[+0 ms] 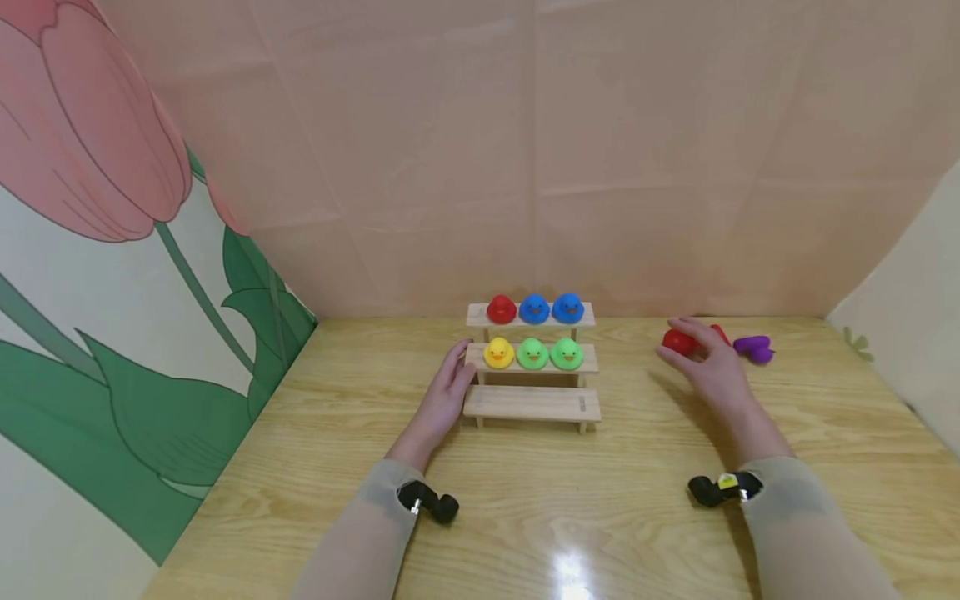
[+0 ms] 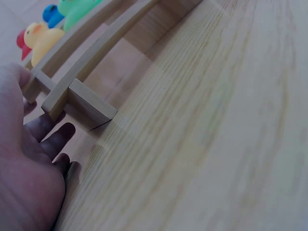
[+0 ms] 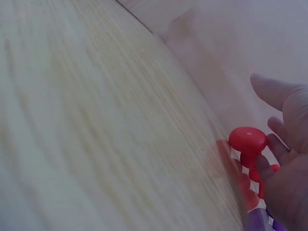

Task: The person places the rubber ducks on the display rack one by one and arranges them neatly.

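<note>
A three-step wooden stand point(image 1: 528, 403) bears small rubber ducks on its upper two steps. My left hand point(image 1: 452, 385) rests by the stand's left end, fingers extended; in the left wrist view its thumb lies at the end of a plank. On the right, my right hand point(image 1: 716, 367) reaches around a red rubber toy point(image 1: 678, 342), thumb and fingers spread. In the right wrist view that red toy point(image 3: 248, 140) shows a rounded end on a narrower part, close to the fingertips, with the thumb well apart from it.
On the top step sit a red duck point(image 1: 502, 309) and two blue ducks point(image 1: 535, 309); the middle step bears a yellow duck point(image 1: 498, 353) and two green ducks point(image 1: 532, 354). Another red toy point(image 1: 721, 334) and purple toys point(image 1: 753, 347) lie beyond my right hand. A pinkish cloth backdrop point(image 1: 420, 250) borders the table's back.
</note>
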A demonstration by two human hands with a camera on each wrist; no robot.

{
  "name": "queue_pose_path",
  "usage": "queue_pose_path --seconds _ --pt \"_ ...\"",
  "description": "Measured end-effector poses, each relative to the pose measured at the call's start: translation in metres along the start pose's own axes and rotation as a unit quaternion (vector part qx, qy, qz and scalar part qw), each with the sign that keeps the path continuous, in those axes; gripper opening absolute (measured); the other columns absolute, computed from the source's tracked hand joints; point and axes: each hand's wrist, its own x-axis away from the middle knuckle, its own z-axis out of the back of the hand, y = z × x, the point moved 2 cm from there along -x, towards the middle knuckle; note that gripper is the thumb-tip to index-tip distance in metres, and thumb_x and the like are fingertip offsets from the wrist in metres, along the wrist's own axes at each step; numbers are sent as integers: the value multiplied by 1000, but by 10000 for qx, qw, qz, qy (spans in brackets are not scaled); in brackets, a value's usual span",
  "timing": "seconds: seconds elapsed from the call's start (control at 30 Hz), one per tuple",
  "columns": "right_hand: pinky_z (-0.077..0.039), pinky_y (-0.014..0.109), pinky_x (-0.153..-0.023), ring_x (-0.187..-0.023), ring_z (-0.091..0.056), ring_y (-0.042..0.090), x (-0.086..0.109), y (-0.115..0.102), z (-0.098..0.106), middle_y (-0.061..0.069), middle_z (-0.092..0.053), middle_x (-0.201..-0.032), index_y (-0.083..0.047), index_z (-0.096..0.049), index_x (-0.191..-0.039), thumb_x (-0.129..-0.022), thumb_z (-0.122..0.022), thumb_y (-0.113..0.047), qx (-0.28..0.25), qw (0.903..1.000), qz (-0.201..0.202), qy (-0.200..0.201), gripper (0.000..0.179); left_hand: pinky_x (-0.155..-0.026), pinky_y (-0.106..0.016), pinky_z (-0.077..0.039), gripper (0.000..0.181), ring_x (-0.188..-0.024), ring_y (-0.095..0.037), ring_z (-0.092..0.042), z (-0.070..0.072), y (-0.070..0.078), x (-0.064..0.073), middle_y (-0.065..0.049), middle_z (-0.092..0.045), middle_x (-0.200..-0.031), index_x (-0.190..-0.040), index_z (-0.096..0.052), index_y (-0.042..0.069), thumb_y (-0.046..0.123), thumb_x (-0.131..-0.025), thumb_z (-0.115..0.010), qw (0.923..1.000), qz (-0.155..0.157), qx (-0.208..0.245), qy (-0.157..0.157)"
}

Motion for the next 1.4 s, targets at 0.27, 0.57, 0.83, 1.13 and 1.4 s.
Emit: queue_pose_path --seconds 0.27,0.57,0.83,1.13,1.4 --pt "-32 77 -121 -155 -36 56 5 -3 -2 21 -41 -172 -15 -47 -168 -108 -73 -43 -161 9999 35 -26 71 -130 -51 -33 58 -158 -33 -42 0 0 0 -16 -43 -172 -174 -33 27 41 -120 -47 10000 7 65 -5" --pt "-37 74 -120 -151 -43 52 9 -2 -2 22 -47 -167 -16 -50 -167 -108 -73 -45 -106 9998 -135 -59 69 -130 -53 -33 59 -158 -33 -41 0 -1 0 -16 -42 -172 -174 -32 27 44 -119 -47 10000 55 37 3" --pt "-40 72 -117 -143 -52 55 4 4 -7 32 -51 -160 -8 -48 -166 -110 -73 -36 419 9987 33 -287 68 -130 -52 -33 61 -159 -33 -41 0 0 0 -16 -42 -173 -174 -32 28 48 -119 -47 9999 104 -26 28" --pt "-40 73 -116 -140 -54 53 1 6 -8 31 -53 -158 -3 -49 -164 -110 -72 -30 526 9979 262 -269 64 -130 -52 -33 59 -156 -33 -44 1 2 1 -17 -44 -171 -174 -33 26 44 -120 -46 10000 42 -70 57" --pt "-41 73 -116 -139 -56 52 1 10 -9 30 -57 -153 -4 -53 -161 -111 -72 -27 639 9969 312 -323 59 -130 -53 -34 59 -157 -34 -43 0 0 0 -16 -43 -171 -174 -32 27 44 -119 -46 9999 89 -47 56"
